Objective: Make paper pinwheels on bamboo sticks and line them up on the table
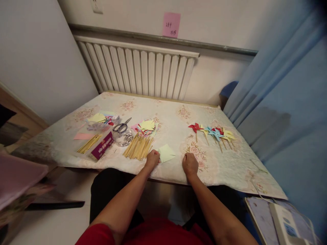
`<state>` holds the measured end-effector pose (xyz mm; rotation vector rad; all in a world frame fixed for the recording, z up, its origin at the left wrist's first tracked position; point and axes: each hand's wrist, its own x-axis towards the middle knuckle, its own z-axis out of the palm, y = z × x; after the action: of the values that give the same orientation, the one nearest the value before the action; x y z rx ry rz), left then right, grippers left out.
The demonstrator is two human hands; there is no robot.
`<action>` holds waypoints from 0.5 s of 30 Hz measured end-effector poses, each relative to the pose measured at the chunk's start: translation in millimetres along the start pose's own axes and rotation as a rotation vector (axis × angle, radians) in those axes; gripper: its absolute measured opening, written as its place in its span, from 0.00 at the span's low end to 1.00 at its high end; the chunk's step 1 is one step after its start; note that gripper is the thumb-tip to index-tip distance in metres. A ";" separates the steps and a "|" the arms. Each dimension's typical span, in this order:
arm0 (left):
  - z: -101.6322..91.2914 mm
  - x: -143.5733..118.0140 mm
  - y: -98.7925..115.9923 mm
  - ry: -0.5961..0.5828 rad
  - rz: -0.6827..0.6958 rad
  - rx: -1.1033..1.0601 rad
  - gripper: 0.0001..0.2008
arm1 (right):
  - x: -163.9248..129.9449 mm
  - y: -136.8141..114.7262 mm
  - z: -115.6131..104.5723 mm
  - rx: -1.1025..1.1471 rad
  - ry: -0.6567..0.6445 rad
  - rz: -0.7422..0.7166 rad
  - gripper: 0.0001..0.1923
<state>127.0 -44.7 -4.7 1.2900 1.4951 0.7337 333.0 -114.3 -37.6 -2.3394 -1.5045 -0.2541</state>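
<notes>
Near the front edge of the table, my left hand [152, 160] is closed, its fingertips at the left edge of a pale green paper square [167, 153] with slits cut in from its corners. To the right of the paper, my right hand [190, 164] rests curled on the cloth, apart from the square; whatever it may hold is hidden. Just left of my left hand lies a row of thin wooden sticks [138, 147]. Behind them is a pile of coloured paper pieces [147, 126], yellow on top.
Scissors [122, 126] lie over a clear dish of small metal pins [124, 139]. A purple box [102, 146] stands beside more sticks [89, 143]. Several finished paper pinwheels [216, 133] lie at the right. A radiator [143, 69] and blue curtain [281, 102] border the flowered tablecloth [168, 112].
</notes>
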 end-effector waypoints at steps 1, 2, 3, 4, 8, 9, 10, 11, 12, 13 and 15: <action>0.3 0.7 -0.8 -0.001 0.000 0.002 0.03 | -0.1 0.3 0.3 -0.001 0.001 -0.002 0.08; 0.6 1.5 -1.5 -0.001 -0.001 0.003 0.03 | -0.1 0.6 0.7 -0.004 0.001 -0.002 0.08; 0.9 2.2 -2.2 -0.001 0.000 0.005 0.03 | -0.2 0.9 0.9 -0.005 0.000 -0.003 0.09; 1.1 2.8 -2.7 0.000 0.001 0.006 0.03 | -0.2 1.2 1.2 -0.005 0.000 -0.005 0.09; 0.7 3.2 -2.8 0.002 0.011 0.018 0.02 | -0.1 2.0 1.8 0.003 0.000 -0.013 0.08; 0.5 2.8 -2.5 0.002 0.013 0.021 0.02 | 0.0 2.0 1.8 0.003 0.002 -0.013 0.08; 0.2 2.4 -2.0 0.003 0.015 0.023 0.02 | 0.0 1.9 1.7 0.003 0.003 -0.015 0.08; -0.1 1.9 -1.6 0.004 0.015 0.024 0.03 | 0.0 1.7 1.6 0.003 0.005 -0.015 0.08; -0.3 1.5 -1.2 0.004 0.015 0.024 0.03 | 0.0 1.5 1.4 0.002 0.006 -0.014 0.08; -0.5 1.2 -0.9 0.004 0.016 0.024 0.03 | 0.0 1.3 1.2 0.000 0.006 -0.011 0.08; -0.7 0.9 -0.6 0.003 0.019 0.022 0.03 | 0.1 0.9 0.7 -0.005 0.002 -0.007 0.08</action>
<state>126.2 -43.9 -5.3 1.3217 1.4994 0.7332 333.8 -114.3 -38.4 -2.3375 -1.5125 -0.2615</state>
